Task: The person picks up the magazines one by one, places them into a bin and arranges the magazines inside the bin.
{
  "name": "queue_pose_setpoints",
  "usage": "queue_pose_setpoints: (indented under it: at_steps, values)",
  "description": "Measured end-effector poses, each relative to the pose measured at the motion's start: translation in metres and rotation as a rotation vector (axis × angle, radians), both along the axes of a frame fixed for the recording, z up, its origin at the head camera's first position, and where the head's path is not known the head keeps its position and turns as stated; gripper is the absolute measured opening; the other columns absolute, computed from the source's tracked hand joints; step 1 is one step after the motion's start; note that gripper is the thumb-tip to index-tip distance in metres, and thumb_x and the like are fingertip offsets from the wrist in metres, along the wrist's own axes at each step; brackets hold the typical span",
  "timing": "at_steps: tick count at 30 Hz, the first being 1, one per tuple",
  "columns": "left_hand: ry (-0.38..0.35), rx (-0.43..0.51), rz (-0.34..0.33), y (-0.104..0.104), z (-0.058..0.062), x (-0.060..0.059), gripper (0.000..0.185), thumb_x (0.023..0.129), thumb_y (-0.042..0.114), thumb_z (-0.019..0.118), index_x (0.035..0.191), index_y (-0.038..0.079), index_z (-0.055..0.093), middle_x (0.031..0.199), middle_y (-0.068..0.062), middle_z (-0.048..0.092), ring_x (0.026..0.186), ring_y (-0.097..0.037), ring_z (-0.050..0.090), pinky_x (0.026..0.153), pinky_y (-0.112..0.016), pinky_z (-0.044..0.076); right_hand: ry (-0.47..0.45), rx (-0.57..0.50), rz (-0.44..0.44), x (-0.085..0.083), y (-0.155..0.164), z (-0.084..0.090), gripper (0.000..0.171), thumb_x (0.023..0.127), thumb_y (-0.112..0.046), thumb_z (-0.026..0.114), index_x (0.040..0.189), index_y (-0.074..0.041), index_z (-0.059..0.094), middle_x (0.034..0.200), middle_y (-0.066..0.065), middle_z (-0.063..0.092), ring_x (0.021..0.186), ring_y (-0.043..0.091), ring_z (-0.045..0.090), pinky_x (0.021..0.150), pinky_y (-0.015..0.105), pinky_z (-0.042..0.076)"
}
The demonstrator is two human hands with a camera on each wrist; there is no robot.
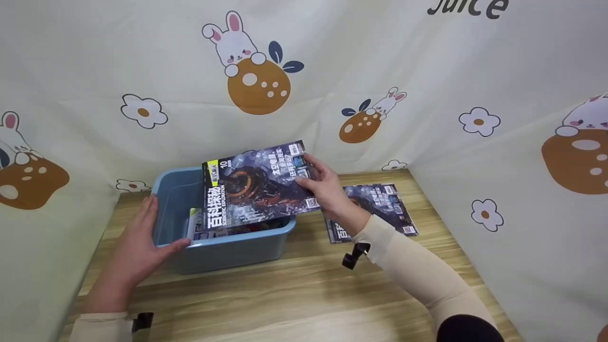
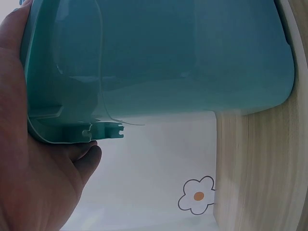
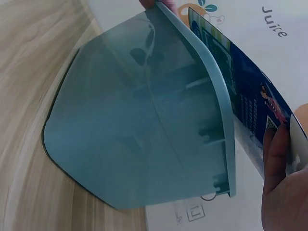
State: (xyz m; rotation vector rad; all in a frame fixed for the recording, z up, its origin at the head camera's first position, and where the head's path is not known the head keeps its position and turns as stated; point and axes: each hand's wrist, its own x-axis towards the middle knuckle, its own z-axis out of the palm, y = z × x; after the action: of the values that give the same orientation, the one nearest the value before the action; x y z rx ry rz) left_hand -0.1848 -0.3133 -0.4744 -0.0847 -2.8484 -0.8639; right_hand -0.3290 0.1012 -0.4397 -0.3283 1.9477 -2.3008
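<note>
My right hand (image 1: 330, 187) pinches a magazine (image 1: 256, 190) by its right edge, thumb on the dark cover and fingers beneath. That magazine hangs tilted over a blue plastic bin (image 1: 237, 242). Seen from the right wrist, its blue back cover (image 3: 250, 91) rises above the bin wall (image 3: 120, 110). At the bin's front left corner my left hand (image 1: 135, 249) grips the rim, the thumb on the front edge and the fingers along the left side. In the left wrist view fingertips (image 2: 89, 161) show below the rim. Inside the bin lie other printed items (image 1: 194, 223), mostly hidden by the magazine.
Right of the bin, more magazines with the same cover (image 1: 380, 209) lie stacked on the wooden table (image 1: 285, 304), partly behind my right wrist. A pale curtain (image 1: 332, 42) printed with rabbits and flowers closes off the back and both sides.
</note>
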Motion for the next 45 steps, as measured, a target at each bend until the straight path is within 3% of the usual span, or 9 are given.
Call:
queue_pose_setpoints:
  at_steps: [19, 27, 45]
  values:
    - [0.017, 0.014, -0.026, -0.003, -0.002, -0.002, 0.132, 0.092, 0.064, 0.083, 0.176, 0.001, 0.003, 0.182, -0.030, 0.002, 0.163, -0.062, 0.010, 0.119, -0.088, 0.020, -0.037, 0.014, 0.022, 0.009, -0.033, -0.001, 0.079, 0.099, 0.007, 0.074, 0.170, -0.011, 0.045, 0.169, 0.017, 0.050, 0.145, 0.031, 0.059, 0.107, 0.037, 0.060]
    - [0.010, 0.021, -0.030, -0.002, -0.001, 0.000, 0.132, 0.092, 0.063, 0.083, 0.176, 0.002, 0.002, 0.182, -0.030, 0.002, 0.163, -0.061, 0.009, 0.120, -0.087, 0.019, -0.012, 0.000, 0.030, 0.011, -0.042, 0.001, 0.077, 0.100, 0.010, 0.071, 0.170, -0.006, 0.043, 0.171, 0.018, 0.047, 0.149, 0.030, 0.056, 0.111, 0.035, 0.057]
    - [-0.010, 0.010, -0.015, -0.002, 0.000, 0.000, 0.133, 0.092, 0.066, 0.082, 0.176, 0.002, 0.001, 0.182, -0.030, 0.001, 0.164, -0.059, 0.008, 0.120, -0.087, 0.021, 0.026, 0.046, 0.018, 0.019, -0.066, 0.006, 0.074, 0.099, 0.006, 0.074, 0.167, -0.007, 0.047, 0.162, 0.017, 0.058, 0.132, 0.029, 0.066, 0.101, 0.035, 0.062]
